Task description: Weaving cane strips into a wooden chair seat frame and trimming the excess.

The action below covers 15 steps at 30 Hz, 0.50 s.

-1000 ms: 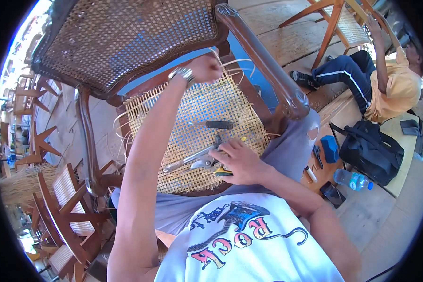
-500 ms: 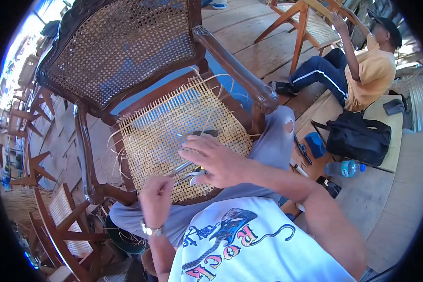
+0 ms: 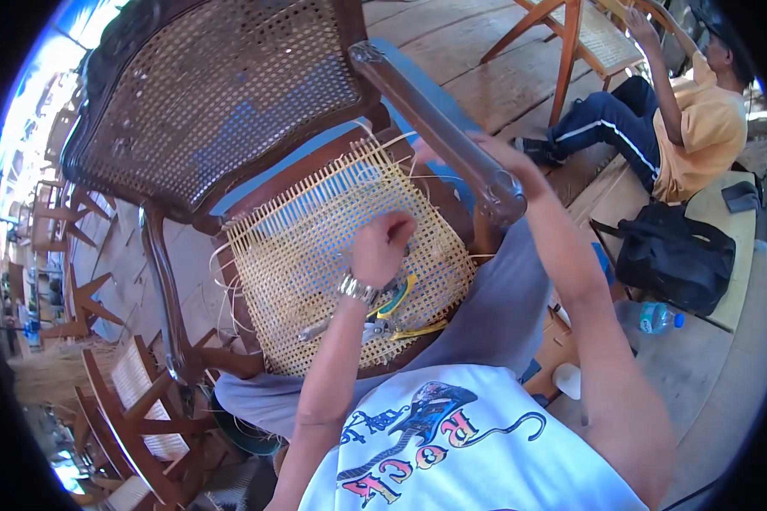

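A half-woven cane seat [image 3: 302, 289] fills the frame of a dark carved wooden armchair [image 3: 166, 289] in front of me. Above the middle of the weave is my left hand [image 3: 382, 247], fingers curled closed; what they hold, if anything, is hidden. My right hand [image 3: 494, 155] reaches past the chair's right armrest [image 3: 435, 128], beside the far right corner of the seat. It is blurred, and the armrest covers part of its fingers. Hand cutters [image 3: 396, 300] with yellow and green handles lie on the near part of the weave, partly behind my left wrist. Loose cane ends stick out along the seat's edges.
To the right sit a black bag [image 3: 677, 255] and a plastic bottle [image 3: 659, 318] with a blue cap. A person [image 3: 699, 128] in a yellow shirt sits beyond, hands raised at another chair [image 3: 571, 51]. More wooden chair frames [image 3: 132, 409] stand at the left.
My left hand has moved right and farther over the seat. My right hand has left the middle of the weave for the far right armrest, uncovering the cutters.
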Tool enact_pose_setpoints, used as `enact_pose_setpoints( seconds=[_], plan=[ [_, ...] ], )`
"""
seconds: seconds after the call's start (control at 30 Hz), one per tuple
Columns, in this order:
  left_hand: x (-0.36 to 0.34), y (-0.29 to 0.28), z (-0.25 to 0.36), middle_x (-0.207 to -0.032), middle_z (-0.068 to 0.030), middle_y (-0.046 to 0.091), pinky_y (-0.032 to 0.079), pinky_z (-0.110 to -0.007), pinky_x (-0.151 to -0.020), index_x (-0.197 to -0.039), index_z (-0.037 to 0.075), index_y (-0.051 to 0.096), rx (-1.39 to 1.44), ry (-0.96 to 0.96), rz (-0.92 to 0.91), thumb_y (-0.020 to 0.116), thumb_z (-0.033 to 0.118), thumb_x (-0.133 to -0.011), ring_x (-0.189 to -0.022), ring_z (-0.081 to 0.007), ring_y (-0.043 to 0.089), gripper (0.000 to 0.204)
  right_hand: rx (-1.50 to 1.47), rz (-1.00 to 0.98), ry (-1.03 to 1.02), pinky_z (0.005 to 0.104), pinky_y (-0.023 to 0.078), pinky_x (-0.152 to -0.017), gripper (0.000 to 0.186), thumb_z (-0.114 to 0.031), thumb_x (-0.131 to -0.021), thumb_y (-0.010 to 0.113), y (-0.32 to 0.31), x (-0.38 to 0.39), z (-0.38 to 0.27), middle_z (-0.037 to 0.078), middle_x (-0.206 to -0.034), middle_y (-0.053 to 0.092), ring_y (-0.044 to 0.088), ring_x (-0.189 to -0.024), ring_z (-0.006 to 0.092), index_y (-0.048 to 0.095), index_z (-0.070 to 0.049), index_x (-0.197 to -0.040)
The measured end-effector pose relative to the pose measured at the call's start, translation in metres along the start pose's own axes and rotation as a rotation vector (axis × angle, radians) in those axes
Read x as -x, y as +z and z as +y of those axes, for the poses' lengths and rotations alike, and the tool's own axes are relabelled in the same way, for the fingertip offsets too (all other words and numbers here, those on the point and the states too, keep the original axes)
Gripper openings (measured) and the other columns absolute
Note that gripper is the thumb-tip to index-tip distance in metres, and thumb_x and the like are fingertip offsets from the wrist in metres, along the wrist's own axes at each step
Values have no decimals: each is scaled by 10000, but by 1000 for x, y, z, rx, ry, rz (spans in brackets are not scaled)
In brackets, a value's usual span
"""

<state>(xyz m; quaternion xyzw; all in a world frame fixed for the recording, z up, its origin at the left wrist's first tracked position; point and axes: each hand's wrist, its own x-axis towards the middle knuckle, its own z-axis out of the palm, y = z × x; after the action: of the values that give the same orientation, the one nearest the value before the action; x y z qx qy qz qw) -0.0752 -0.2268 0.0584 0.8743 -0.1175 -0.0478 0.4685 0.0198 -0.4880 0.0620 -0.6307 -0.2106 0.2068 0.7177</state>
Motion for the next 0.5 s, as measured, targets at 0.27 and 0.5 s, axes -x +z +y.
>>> enact_pose_setpoints(
  seconds=[0.27, 0.5],
  plan=[
    [29, -69, -5, -767, -115, 696, 505, -306, -633, -963, 8, 692, -118, -175, 128, 648, 130, -884, -676, -170, 654, 151, -116, -211, 214, 257, 471, -667, 302, -226, -966, 606, 28, -28, 38, 78, -833, 591, 573, -698, 124, 599, 62, -1058],
    [39, -39, -35, -757, -68, 684, 486, -257, -604, -995, 20, 682, -275, -130, 102, 624, 155, -923, -666, -120, 629, 164, 121, -150, 30, 230, 454, -648, 337, -294, -955, 622, 54, -44, 27, 26, -840, 598, 547, -721, 75, 617, -16, -1147]
  ],
)
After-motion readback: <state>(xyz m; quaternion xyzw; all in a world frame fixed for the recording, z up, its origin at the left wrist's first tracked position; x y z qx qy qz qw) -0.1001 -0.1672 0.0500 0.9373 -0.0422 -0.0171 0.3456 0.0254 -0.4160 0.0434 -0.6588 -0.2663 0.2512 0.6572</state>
